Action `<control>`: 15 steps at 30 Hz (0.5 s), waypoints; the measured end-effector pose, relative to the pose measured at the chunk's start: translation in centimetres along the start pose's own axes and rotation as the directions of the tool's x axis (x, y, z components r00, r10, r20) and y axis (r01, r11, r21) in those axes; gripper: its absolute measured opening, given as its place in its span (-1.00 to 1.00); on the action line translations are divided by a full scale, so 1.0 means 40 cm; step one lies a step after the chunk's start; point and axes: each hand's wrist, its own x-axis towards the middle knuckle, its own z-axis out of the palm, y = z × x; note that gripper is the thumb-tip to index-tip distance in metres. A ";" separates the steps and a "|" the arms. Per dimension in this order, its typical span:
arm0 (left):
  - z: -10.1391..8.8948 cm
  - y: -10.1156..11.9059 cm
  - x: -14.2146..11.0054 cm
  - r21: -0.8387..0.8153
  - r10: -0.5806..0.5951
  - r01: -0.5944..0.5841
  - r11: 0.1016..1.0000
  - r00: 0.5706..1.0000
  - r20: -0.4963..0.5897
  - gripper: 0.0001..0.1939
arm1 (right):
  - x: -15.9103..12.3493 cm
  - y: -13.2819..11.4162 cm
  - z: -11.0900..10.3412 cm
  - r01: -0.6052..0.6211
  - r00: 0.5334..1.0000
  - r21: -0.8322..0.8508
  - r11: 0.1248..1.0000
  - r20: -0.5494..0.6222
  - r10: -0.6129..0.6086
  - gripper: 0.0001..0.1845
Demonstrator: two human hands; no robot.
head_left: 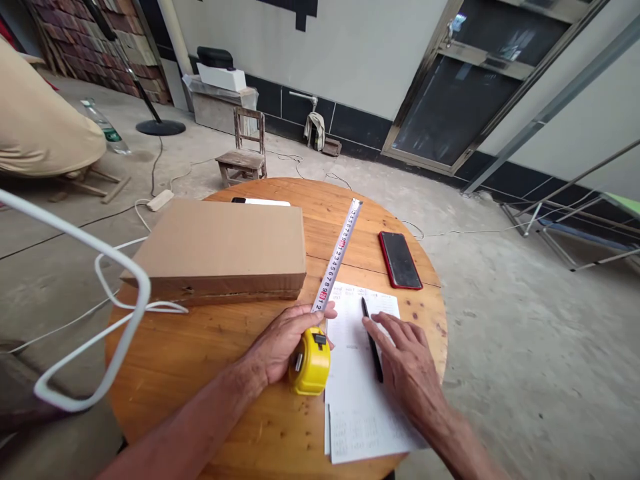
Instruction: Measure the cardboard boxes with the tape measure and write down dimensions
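Note:
My left hand [287, 340] is closed around a yellow tape measure [311, 367], its thumb lying along the base of the blade. The blade [336, 260] is drawn out and runs away from me, slanting right past the cardboard box. A black pen [371, 333] rests on white paper sheets [350, 393] marked with rows of writing. Over the paper, my right hand [405, 353] has its fingers apart, the index fingertip at the pen; whether it presses on the pen I cannot tell.
A closed cardboard box [225, 240] sits on the round wooden table [270, 413]. Behind it shows part of a white object [267, 202]. A red-cased phone [400, 260] lies at the right. White tubing [143, 293] reaches in from the left. Beyond stands a small wooden chair [247, 150].

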 end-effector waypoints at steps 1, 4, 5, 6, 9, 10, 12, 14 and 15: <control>0.001 0.001 -0.001 0.001 0.006 -0.006 1.000 1.000 -0.001 -0.76 | -0.003 -0.016 -0.001 0.010 1.000 0.026 1.000 -0.005 -0.010 -0.50; 0.006 0.004 -0.005 0.004 0.024 -0.024 1.000 1.000 -0.009 -0.72 | -0.008 -0.069 0.003 0.058 0.997 0.079 0.995 0.046 -0.062 -0.50; 0.008 0.004 -0.006 0.005 0.029 -0.029 1.000 1.000 -0.012 -0.71 | -0.008 -0.084 0.008 0.063 0.995 0.086 0.994 0.069 -0.069 -0.51; 0.010 0.004 -0.007 0.005 0.033 -0.032 0.999 0.999 -0.015 -0.72 | -0.008 -0.097 0.013 0.059 0.994 0.087 0.994 0.088 -0.066 -0.52; 0.014 0.003 -0.010 -0.002 0.041 -0.041 0.999 0.999 -0.015 -0.73 | -0.006 -0.117 0.026 0.026 0.992 0.081 0.996 0.118 -0.036 -0.56; 0.014 0.003 -0.012 -0.005 0.045 -0.045 0.999 0.999 -0.011 -0.74 | -0.005 -0.119 0.028 0.016 0.992 0.080 0.997 0.121 -0.026 -0.58; 0.012 0.006 -0.016 -0.008 0.055 -0.055 0.998 0.998 0.002 -0.74 | -0.003 -0.120 0.028 0.005 0.992 0.085 0.996 0.125 -0.015 -0.60; 0.009 0.011 -0.021 -0.007 0.061 -0.060 0.998 0.998 0.024 -0.74 | -0.001 -0.122 0.024 -0.003 0.992 0.087 0.996 0.126 -0.008 -0.60; 0.008 0.015 -0.024 -0.005 0.059 -0.059 0.998 0.998 0.038 -0.73 | 0.000 -0.124 0.022 -0.006 0.992 0.085 0.996 0.127 -0.005 -0.60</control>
